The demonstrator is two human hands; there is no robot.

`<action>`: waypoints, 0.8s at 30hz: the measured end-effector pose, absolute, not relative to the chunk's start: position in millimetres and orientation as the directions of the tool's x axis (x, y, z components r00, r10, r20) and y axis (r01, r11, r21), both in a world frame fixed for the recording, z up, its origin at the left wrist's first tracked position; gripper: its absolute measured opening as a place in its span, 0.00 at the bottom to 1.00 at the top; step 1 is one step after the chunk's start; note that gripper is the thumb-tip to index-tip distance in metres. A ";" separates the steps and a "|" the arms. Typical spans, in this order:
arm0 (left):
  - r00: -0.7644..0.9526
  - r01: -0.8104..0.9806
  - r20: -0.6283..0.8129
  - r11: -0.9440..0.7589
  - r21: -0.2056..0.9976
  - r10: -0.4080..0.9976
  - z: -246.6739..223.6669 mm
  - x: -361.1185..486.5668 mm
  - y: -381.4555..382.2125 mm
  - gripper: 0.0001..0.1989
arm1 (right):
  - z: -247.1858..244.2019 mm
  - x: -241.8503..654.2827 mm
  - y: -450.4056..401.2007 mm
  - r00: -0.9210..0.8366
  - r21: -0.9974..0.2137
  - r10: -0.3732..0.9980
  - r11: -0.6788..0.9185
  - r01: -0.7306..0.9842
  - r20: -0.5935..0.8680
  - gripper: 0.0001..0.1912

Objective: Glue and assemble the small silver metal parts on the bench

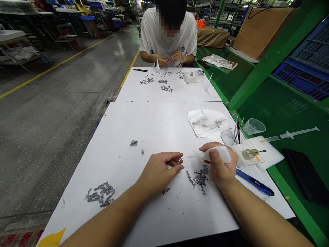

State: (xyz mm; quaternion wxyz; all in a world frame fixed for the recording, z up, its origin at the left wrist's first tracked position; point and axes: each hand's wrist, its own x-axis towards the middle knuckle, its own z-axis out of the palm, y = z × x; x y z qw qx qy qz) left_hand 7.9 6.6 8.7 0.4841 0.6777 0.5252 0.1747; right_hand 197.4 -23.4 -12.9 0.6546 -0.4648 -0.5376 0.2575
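Between thumb and fingertips, my left hand [161, 168] pinches a small metal part [179, 160]. My right hand [223, 166] is wrapped round a white squeeze bottle [223, 154], tilted on its side. Its thin nozzle [191, 157] points left, with the tip close to the metal part; whether they touch I cannot tell. Below the right hand lies a loose pile of small dark metal parts [202, 178]. A larger pile of metal parts [101, 193] sits at the left, with a small cluster [134, 143] and a single piece [142, 151] farther up the white table [151, 120].
A stained white cloth [207, 121], a clear holder with tweezers [238, 132], a small glass jar [250, 153], a plastic cup [254, 126], a syringe [293, 134] and a blue utility knife [255, 182] are at the right. Opposite, a co-worker [168, 37] handles something small behind more parts [147, 80].
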 end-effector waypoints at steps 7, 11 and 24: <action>0.390 0.541 -0.263 0.012 0.841 0.882 8.1 8.4 7.4 0.16 | -13.0 197.5 -22.8 0.291 -0.889 0.840 0.432 0.152 0.458 0.12; 0.389 0.540 -0.266 0.016 0.842 0.882 7.7 8.3 6.9 0.16 | -12.9 197.6 -22.6 0.291 -0.890 0.841 0.429 0.156 0.456 0.12; 0.396 0.531 -0.254 0.006 0.847 0.883 7.5 8.4 7.1 0.16 | -12.7 197.3 -22.7 0.310 -0.892 0.836 0.418 0.173 0.452 0.14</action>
